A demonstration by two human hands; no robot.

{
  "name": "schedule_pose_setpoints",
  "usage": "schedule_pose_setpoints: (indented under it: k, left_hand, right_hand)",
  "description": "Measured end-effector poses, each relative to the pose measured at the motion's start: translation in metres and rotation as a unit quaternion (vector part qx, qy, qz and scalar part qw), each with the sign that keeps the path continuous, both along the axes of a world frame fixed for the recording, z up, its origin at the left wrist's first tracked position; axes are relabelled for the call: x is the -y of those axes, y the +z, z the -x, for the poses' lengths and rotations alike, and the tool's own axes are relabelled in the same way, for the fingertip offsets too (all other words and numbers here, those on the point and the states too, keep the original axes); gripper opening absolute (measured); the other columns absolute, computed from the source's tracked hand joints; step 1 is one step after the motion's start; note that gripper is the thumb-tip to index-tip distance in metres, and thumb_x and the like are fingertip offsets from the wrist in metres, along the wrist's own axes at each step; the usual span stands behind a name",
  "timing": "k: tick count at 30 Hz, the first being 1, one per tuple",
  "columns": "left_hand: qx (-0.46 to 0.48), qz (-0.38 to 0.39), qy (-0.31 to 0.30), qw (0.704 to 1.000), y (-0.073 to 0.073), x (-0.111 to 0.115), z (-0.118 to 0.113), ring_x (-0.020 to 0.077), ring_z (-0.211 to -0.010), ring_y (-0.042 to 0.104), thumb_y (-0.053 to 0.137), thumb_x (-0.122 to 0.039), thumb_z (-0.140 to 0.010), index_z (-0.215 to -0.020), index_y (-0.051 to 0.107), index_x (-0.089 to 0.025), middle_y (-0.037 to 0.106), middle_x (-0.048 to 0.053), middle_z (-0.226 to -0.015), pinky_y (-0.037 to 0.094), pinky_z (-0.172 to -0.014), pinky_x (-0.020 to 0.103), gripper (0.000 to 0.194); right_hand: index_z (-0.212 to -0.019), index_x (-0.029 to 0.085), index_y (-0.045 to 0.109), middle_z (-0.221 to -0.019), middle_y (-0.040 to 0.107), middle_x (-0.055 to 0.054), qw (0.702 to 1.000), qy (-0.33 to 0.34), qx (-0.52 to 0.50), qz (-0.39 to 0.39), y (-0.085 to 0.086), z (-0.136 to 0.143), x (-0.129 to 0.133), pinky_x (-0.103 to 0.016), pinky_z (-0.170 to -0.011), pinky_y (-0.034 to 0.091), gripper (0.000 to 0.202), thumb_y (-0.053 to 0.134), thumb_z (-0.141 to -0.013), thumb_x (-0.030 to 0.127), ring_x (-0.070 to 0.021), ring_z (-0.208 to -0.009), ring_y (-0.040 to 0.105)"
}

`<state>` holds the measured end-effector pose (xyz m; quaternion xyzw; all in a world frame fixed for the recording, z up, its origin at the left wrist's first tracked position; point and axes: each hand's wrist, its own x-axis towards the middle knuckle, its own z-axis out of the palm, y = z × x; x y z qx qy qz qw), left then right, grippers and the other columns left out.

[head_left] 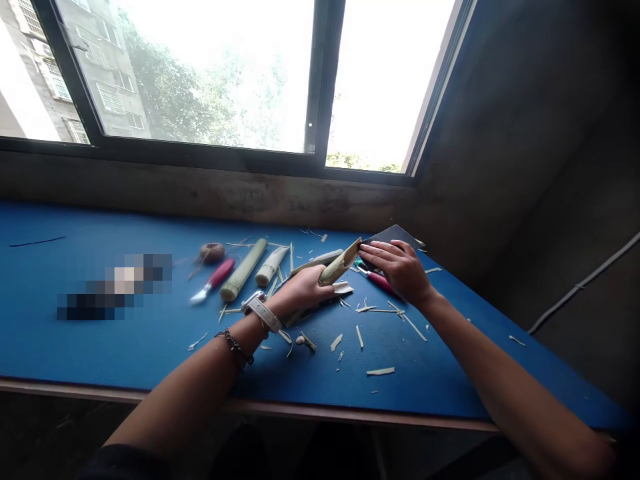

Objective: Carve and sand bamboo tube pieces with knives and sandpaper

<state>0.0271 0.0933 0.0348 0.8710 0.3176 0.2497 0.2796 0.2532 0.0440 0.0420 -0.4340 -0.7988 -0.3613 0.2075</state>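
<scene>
My left hand (306,288), with a watch on its wrist, is closed around a pale green bamboo piece (340,265) whose upper end is split and jagged. The piece slants up to the right. At that end my right hand (395,263) holds a dark flat sheet (395,233), its fingers pressed together beside the bamboo's tip. Whether the sheet is sandpaper I cannot tell. Below the right hand lies a red-handled tool (383,283), partly hidden. More split bamboo (344,289) lies under my left hand.
Left of my hands, a longer bamboo tube (244,270) and a shorter one (271,266) lie on the blue table (150,353). Nearby are a red-handled brush-like tool (215,280) and a ball of twine (212,252). Bamboo slivers (381,371) are scattered around. A window (210,80) is behind.
</scene>
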Motion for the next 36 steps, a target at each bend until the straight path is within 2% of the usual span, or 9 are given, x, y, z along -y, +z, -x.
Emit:
schedule_pose_setpoints:
  k: [3, 7, 10, 15, 20, 23, 26, 31, 36]
  left_hand:
    - [-0.028, 0.026, 0.003, 0.999, 0.001, -0.001, 0.001, 0.0166, -0.062, 0.056, 0.054, -0.037, -0.072, -0.091, 0.054, -0.016, 0.062, 0.005, -0.082, 0.041, -0.050, 0.026, 0.028]
    - [-0.039, 0.030, -0.007, 0.999, 0.004, -0.001, 0.003, 0.0157, -0.062, 0.056, 0.052, -0.038, -0.074, -0.095, 0.053, -0.016, 0.063, 0.005, -0.083, 0.041, -0.051, 0.025, 0.030]
    - [-0.074, -0.037, 0.009, 0.997, 0.006, 0.000, 0.004, 0.0178, -0.069, 0.057, 0.054, -0.039, -0.075, -0.091, 0.055, -0.016, 0.063, 0.006, -0.085, 0.041, -0.055, 0.026, 0.029]
    - [-0.130, -0.149, 0.059, 0.978, 0.008, 0.008, 0.003, 0.0212, -0.075, 0.059, 0.053, -0.044, -0.078, -0.094, 0.054, -0.016, 0.064, 0.010, -0.092, 0.041, -0.057, 0.027, 0.033]
    - [-0.189, -0.232, 0.146, 0.943, 0.011, 0.023, -0.002, 0.0227, -0.074, 0.062, 0.051, -0.028, -0.081, -0.104, 0.049, -0.013, 0.066, 0.010, -0.089, 0.039, -0.054, 0.026, 0.027]
    - [-0.210, -0.261, 0.168, 0.927, 0.014, 0.028, -0.004, 0.0224, -0.074, 0.063, 0.045, -0.023, -0.084, -0.105, 0.048, -0.012, 0.065, 0.011, -0.091, 0.040, -0.054, 0.026, 0.024]
    - [-0.221, -0.268, 0.180, 0.920, 0.015, 0.029, -0.003, 0.0221, -0.074, 0.064, 0.045, -0.022, -0.085, -0.105, 0.047, -0.012, 0.065, 0.011, -0.091, 0.040, -0.053, 0.026, 0.022]
    - [-0.199, -0.257, 0.163, 0.932, 0.016, 0.029, -0.003, 0.0205, -0.073, 0.063, 0.048, -0.022, -0.084, -0.104, 0.047, -0.013, 0.065, 0.010, -0.089, 0.039, -0.051, 0.025, 0.022]
    - [-0.136, -0.254, 0.166, 0.943, 0.022, 0.031, -0.004, 0.0190, -0.068, 0.062, 0.047, -0.027, -0.084, -0.101, 0.047, -0.016, 0.064, 0.007, -0.083, 0.035, -0.049, 0.025, 0.021]
  right_hand:
    - [-0.118, 0.026, 0.058, -0.120, 0.060, 0.000, 0.999, 0.045, 0.008, 0.019, 0.000, 0.003, -0.001, -0.037, -0.097, 0.034, 0.037, 0.040, -0.090, 0.010, -0.0151, -0.114, 0.054]
    - [-0.117, 0.023, 0.059, -0.121, 0.060, -0.004, 0.998, 0.049, -0.026, 0.017, 0.000, 0.002, -0.002, -0.039, -0.097, 0.034, 0.035, 0.042, -0.089, 0.012, -0.0175, -0.114, 0.054]
    - [-0.115, 0.026, 0.060, -0.118, 0.062, -0.002, 0.995, 0.070, -0.039, 0.054, -0.001, 0.002, -0.003, -0.040, -0.099, 0.032, 0.036, 0.039, -0.090, 0.012, -0.0162, -0.112, 0.056]
    - [-0.109, 0.025, 0.063, -0.115, 0.064, -0.003, 0.992, 0.074, -0.077, 0.064, -0.003, 0.006, -0.003, -0.044, -0.100, 0.028, 0.033, 0.040, -0.089, 0.012, -0.0181, -0.110, 0.057]
    - [-0.109, 0.025, 0.061, -0.117, 0.063, -0.002, 0.987, 0.076, -0.128, 0.067, -0.005, 0.011, -0.002, -0.043, -0.100, 0.028, 0.034, 0.039, -0.088, 0.011, -0.0180, -0.114, 0.054]
    - [-0.110, 0.025, 0.057, -0.116, 0.064, -0.002, 0.979, 0.104, -0.144, 0.099, -0.007, 0.014, -0.001, -0.045, -0.105, 0.019, 0.037, 0.036, -0.086, 0.007, -0.0171, -0.114, 0.054]
    - [-0.110, 0.024, 0.050, -0.112, 0.066, -0.003, 0.974, 0.097, -0.173, 0.106, -0.008, 0.013, 0.000, -0.048, -0.106, 0.014, 0.036, 0.036, -0.084, 0.003, -0.0170, -0.109, 0.057]
    - [-0.109, 0.021, 0.043, -0.107, 0.068, -0.005, 0.989, 0.068, -0.119, 0.053, -0.008, 0.009, -0.004, -0.054, -0.104, 0.018, 0.027, 0.039, -0.085, 0.009, -0.0204, -0.103, 0.061]
    - [-0.101, 0.026, 0.051, -0.097, 0.071, 0.000, 0.993, 0.077, -0.090, 0.029, -0.015, -0.001, -0.016, -0.043, -0.097, 0.037, 0.027, 0.039, -0.084, 0.008, -0.0164, -0.089, 0.065]
